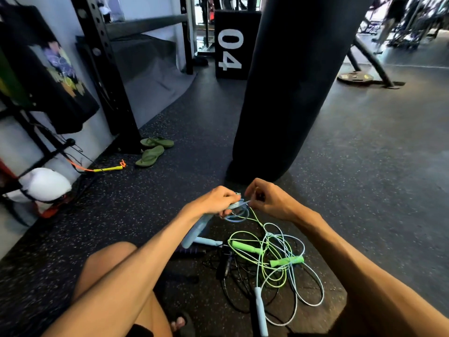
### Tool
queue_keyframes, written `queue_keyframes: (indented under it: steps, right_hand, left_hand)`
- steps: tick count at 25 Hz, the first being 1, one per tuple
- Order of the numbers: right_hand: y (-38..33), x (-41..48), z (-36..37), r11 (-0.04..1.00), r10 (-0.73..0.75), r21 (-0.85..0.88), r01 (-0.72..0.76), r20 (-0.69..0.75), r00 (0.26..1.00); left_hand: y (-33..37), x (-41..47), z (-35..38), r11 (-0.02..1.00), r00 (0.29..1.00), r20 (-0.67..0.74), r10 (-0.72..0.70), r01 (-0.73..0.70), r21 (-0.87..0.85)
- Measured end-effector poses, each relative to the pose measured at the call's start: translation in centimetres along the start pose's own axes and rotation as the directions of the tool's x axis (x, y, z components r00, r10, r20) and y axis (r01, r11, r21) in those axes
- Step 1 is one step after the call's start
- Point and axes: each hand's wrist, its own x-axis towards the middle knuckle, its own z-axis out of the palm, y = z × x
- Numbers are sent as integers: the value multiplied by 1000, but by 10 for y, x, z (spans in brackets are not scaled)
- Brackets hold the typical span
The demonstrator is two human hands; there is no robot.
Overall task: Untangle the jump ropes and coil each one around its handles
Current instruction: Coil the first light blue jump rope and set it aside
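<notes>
Hanging just above the speckled rubber floor (364,166), a black punching bag (291,93) is seen ahead of the seated person, with a black box marked "04" (233,45) behind it and a black rack upright (107,69) to the left. Close in front of the knees a tangle of jump ropes is spread on the floor: a light blue rope (313,304) and a green rope (243,235) are looped through one another, and a black rope (226,266) lies partly under them. Above the tangle, a pale blue handle (196,229) with a few turns of cord wound at its top is gripped by the left hand (216,200), fingers curled around it. The thin cord beside that coil is pinched by the right hand (269,198) between thumb and fingertips. Near the rack, a pair of green flip-flops (153,149) is set on the floor, and a yellow rope handle (107,169) is laid further left.
</notes>
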Motion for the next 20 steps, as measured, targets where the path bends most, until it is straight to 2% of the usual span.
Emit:
queue_keyframes:
  steps: [5,8,14,20]
  right_hand:
    - [-54,22,33,995,-104,9,104,0,995]
    - [-96,46,50,985,-132,113,127,39,990]
    - [-169,97,94,868,-98,496,-34,237,967]
    - [-227,139,168,751,-128,637,-173,398,909]
  left_hand:
    - [-3,-57,-40,970,988,-105,-115,89,-224]
    - [-15,-89,-72,914,949,-258,-179,64,-400]
    - [-60,-141,-135,792,834,-461,-304,-48,-609]
    - [-125,-195,-176,658,655,-548,-520,-102,-746]
